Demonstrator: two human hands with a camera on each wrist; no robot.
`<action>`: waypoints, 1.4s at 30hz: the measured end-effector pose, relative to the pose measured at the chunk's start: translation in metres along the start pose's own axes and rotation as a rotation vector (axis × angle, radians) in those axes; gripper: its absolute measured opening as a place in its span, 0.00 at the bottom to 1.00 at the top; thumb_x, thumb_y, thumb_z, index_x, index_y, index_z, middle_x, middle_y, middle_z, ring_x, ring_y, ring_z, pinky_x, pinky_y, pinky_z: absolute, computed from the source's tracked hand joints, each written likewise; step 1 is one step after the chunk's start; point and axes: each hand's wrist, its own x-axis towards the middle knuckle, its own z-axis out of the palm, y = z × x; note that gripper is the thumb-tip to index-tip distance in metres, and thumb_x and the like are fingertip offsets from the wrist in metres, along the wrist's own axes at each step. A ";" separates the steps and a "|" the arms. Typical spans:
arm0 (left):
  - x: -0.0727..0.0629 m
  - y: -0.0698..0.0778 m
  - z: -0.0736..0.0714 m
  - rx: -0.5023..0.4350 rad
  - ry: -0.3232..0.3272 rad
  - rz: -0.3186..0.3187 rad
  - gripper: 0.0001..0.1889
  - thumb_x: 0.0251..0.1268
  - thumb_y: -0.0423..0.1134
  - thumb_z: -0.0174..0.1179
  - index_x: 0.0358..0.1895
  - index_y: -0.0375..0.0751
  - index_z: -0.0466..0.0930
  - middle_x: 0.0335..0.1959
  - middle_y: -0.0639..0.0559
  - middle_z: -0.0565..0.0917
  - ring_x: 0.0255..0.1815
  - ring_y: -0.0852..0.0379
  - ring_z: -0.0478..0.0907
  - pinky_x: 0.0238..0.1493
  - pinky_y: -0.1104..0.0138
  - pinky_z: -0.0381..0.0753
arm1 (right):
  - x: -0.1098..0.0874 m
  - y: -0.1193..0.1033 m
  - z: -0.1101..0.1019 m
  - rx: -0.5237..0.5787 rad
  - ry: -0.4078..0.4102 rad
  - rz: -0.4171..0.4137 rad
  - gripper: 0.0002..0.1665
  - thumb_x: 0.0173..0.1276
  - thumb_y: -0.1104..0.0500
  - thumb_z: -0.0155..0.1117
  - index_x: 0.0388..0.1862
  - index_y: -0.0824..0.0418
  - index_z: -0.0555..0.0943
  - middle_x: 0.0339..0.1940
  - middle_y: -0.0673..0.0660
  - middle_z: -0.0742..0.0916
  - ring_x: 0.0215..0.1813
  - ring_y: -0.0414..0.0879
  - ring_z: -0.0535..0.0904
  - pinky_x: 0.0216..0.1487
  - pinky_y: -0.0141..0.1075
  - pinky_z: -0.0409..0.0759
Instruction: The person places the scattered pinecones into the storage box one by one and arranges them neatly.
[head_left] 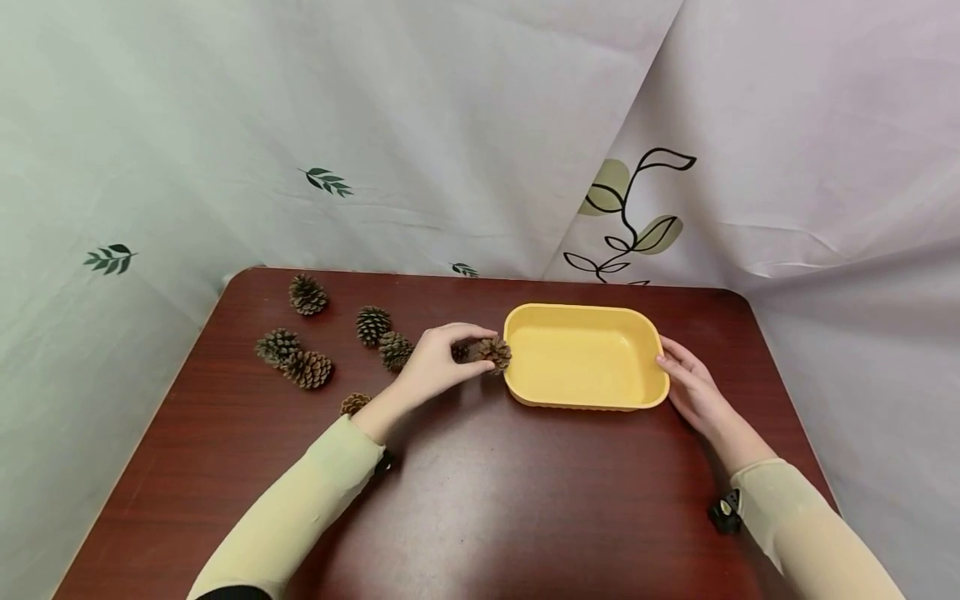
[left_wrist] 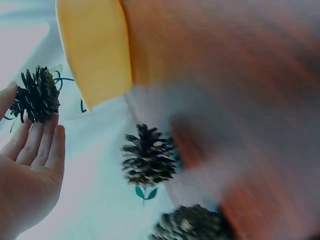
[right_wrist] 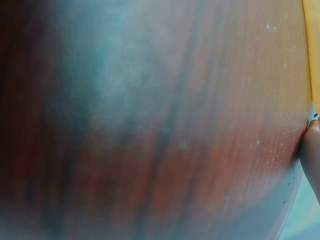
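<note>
Between the thumb and fingers of my left hand (head_left: 435,362) is a brown pine cone (head_left: 495,355), held at the left end of a yellow rectangular tub (head_left: 581,401). In the left wrist view that pine cone (left_wrist: 37,95) sits at the fingertips, apart from the tub (left_wrist: 97,55). My right hand (head_left: 697,392) grips the tub's right end, thumb at the rim and fingers along the outer wall. Part of another pine cone (head_left: 460,351) shows behind the left hand. In the right wrist view only a bit of the hand (right_wrist: 312,155) shows beside the tub.
Several more pine cones lie on the left of the dark red table (head_left: 525,508), among them one at the back (head_left: 307,295), a touching pair (head_left: 308,369) and one by the left wrist (head_left: 356,403). A pale leaf-patterned cloth (head_left: 450,125) hangs behind the table.
</note>
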 end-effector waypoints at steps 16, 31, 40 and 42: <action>0.049 0.010 0.028 0.176 -0.327 0.180 0.21 0.63 0.39 0.78 0.58 0.42 0.89 0.58 0.48 0.90 0.63 0.51 0.86 0.71 0.60 0.81 | 0.000 -0.002 0.002 0.011 -0.006 0.005 0.26 0.86 0.71 0.40 0.65 0.50 0.80 0.60 0.44 0.87 0.60 0.34 0.84 0.60 0.26 0.85; 0.067 0.012 0.041 0.272 -0.617 0.264 0.19 0.65 0.36 0.75 0.59 0.41 0.88 0.59 0.49 0.90 0.66 0.52 0.84 0.75 0.63 0.77 | 0.000 0.000 0.001 0.017 -0.001 0.010 0.25 0.86 0.70 0.40 0.66 0.51 0.79 0.60 0.45 0.87 0.59 0.35 0.85 0.59 0.26 0.85; 0.071 0.013 0.045 0.325 -0.675 0.236 0.18 0.64 0.36 0.76 0.58 0.44 0.89 0.58 0.51 0.90 0.66 0.54 0.84 0.75 0.63 0.77 | 0.001 0.000 0.001 0.021 0.010 0.014 0.24 0.86 0.70 0.41 0.65 0.52 0.80 0.59 0.46 0.88 0.58 0.36 0.85 0.58 0.27 0.86; 0.071 0.013 0.045 0.328 -0.682 0.239 0.18 0.64 0.35 0.76 0.57 0.44 0.90 0.58 0.51 0.90 0.66 0.54 0.84 0.75 0.63 0.78 | 0.000 0.000 0.002 0.024 0.010 0.015 0.24 0.86 0.69 0.41 0.65 0.52 0.80 0.59 0.46 0.88 0.58 0.36 0.85 0.59 0.27 0.86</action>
